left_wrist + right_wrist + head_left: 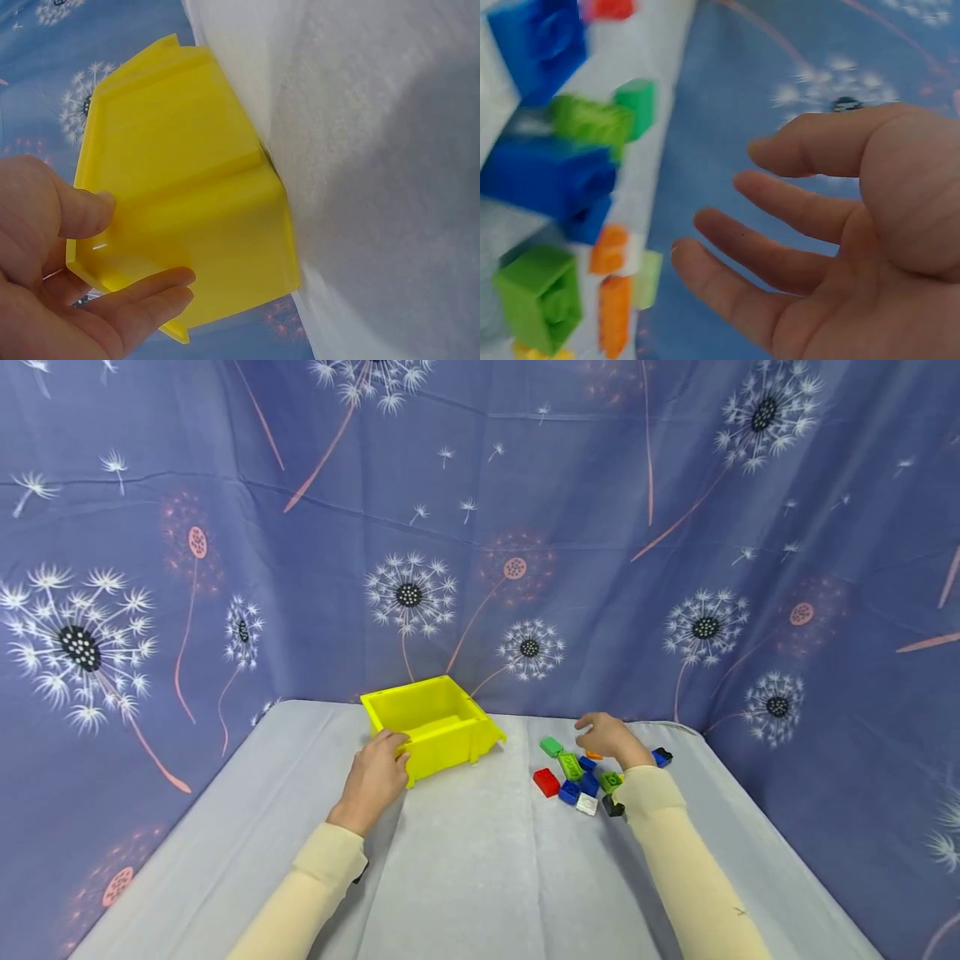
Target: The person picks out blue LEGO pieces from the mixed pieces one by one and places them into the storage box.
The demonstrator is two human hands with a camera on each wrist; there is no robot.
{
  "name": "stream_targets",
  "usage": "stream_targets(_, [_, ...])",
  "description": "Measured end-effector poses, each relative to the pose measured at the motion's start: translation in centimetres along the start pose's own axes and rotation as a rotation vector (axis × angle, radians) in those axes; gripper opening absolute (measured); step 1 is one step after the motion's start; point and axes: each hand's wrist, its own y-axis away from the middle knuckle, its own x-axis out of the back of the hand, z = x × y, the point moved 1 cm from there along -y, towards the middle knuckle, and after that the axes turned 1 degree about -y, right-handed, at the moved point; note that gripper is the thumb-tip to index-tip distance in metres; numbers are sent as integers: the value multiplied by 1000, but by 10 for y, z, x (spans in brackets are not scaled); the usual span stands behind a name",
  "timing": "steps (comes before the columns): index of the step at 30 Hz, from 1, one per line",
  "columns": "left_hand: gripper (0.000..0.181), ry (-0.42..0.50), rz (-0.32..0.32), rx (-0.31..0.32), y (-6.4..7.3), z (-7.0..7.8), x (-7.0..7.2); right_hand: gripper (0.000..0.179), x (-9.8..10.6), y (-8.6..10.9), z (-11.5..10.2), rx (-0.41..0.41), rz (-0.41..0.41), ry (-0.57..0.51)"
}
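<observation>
At the near left corner of a yellow plastic bin (pixel 450 747), my left hand (pixel 375 777) holds the rim. In the left wrist view the thumb lies against one outer wall (pixel 172 127), with other fingers along the adjoining side. My right hand (pixel 611 739) hovers over a loose group of toy building bricks, fingers spread and slightly bent, nothing in them. Among the bricks are a red brick (pixel 546 782), a white brick (pixel 587 803), a green brick (pixel 551 747) and blue bricks (pixel 547 176). Orange bricks (pixel 615 315) show below the fingertips in the right wrist view.
A white cloth covers the table (pixel 465 877). Behind it hangs a blue curtain (pixel 322 610) with a dandelion print. Right of the group, near my right wrist, lies a blue and black brick (pixel 662 757); a black brick (pixel 612 807) lies by the sleeve.
</observation>
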Motion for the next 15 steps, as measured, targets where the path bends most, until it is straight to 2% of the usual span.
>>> stream_targets(6, [28, 9, -3, 6, 0, -1, -2, 43, -12, -8, 16, -30, -51, 128])
stream_targets(15, [27, 16, 4, 25, 1, 0, 0, 42, -21, -17, 24, -63, -75, 220])
